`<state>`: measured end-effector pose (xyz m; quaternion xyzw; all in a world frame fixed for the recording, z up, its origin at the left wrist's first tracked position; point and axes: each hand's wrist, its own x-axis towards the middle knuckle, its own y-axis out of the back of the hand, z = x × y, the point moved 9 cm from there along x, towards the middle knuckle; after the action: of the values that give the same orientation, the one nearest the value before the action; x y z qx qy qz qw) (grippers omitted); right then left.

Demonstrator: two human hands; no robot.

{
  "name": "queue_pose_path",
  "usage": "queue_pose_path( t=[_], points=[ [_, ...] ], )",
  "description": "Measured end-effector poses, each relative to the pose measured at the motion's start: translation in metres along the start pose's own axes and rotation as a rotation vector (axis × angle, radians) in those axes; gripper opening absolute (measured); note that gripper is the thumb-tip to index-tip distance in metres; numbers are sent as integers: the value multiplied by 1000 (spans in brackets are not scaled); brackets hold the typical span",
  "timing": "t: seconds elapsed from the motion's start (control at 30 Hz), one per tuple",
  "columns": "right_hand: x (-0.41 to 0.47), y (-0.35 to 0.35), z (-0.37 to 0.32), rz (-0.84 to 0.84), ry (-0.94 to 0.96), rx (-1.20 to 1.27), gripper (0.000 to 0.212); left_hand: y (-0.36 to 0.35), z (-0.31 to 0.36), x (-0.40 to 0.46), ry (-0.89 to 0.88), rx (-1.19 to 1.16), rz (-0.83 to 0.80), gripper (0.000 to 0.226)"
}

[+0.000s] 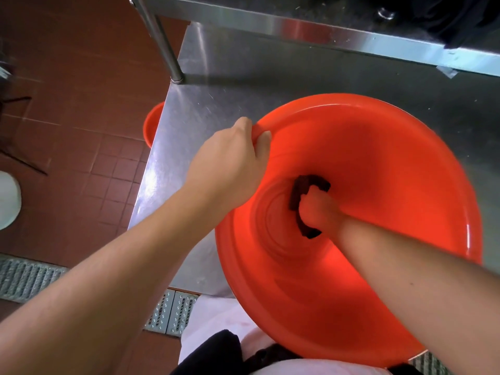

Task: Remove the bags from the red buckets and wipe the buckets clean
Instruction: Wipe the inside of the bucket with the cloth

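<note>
A large red bucket [378, 147] stands on a steel table, tilted toward me, with no bag inside it. My left hand [232, 158] grips its near-left rim, thumb inside and fingers curled over the outer edge. My right hand [316, 209] reaches deep into the bucket and holds a dark cloth [300, 190] against the lower wall near the bottom. The cloth wraps partly round my fingers, which it hides. A second red bucket [151, 123] shows only its edge, on the floor behind the table's left side.
The steel table [194, 109] has a raised upper shelf [297, 23] on a steel leg [167, 50] at the back. Red floor tiles lie to the left, with a metal drain grate [29, 277] and a white round object [8, 201] at the far left.
</note>
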<state>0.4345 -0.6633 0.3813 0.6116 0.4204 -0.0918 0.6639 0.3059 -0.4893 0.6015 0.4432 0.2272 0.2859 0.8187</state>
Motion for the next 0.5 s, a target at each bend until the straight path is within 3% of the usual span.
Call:
queue_pose_path(
  t=[0.13,0.27,0.37,0.5],
  points=[
    [4,-25,-31,64,-41,57,55,2,2,0,-11,-18,-7,39],
    [12,-35,-61,98,98,110,61,2,4,3,-14,-17,-22,38],
    [-4,-45,-83,127,312,-19,58,3,4,4,-12,-19,-23,38],
    [-39,-79,-96,8,791,-333,60,2,4,5,-13,-29,-28,38]
  ],
)
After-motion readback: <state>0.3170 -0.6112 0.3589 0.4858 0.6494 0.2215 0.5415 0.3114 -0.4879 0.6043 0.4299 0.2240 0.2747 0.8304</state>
